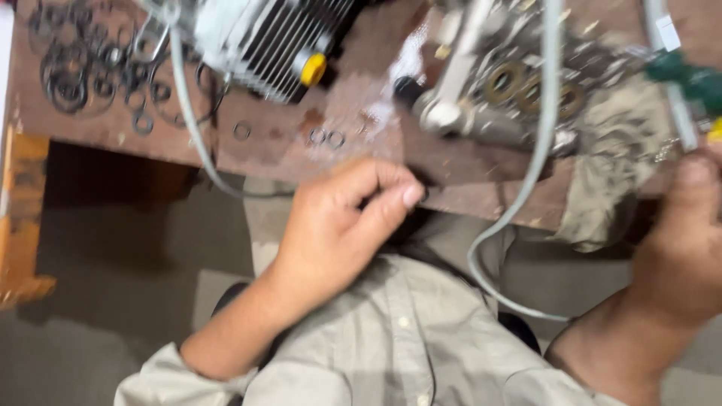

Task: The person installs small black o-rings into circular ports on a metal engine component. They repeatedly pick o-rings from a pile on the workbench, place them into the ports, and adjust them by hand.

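Note:
My left hand (338, 225) hovers at the front edge of the rusty brown workbench (353, 113), its fingers curled in with the thumb tip against the forefinger; nothing shows between them. At the right edge, my right hand (681, 248) is closed around the lower end of a blurred green-handled tool (688, 79) with a yellow tip. Just left of that tool lies a grey metal engine casing (511, 83) with round brass-coloured bearings. A finned engine cylinder (278, 37) with a yellow cap (312, 68) lies at the top centre.
Several black rubber rings and gaskets (75, 68) are spread over the bench's left end. Two small washers (327, 137) lie near the front edge. A grey cable (526, 188) loops off the bench. A dirty rag (617, 165) hangs at right. An orange stand (22, 210) is at left.

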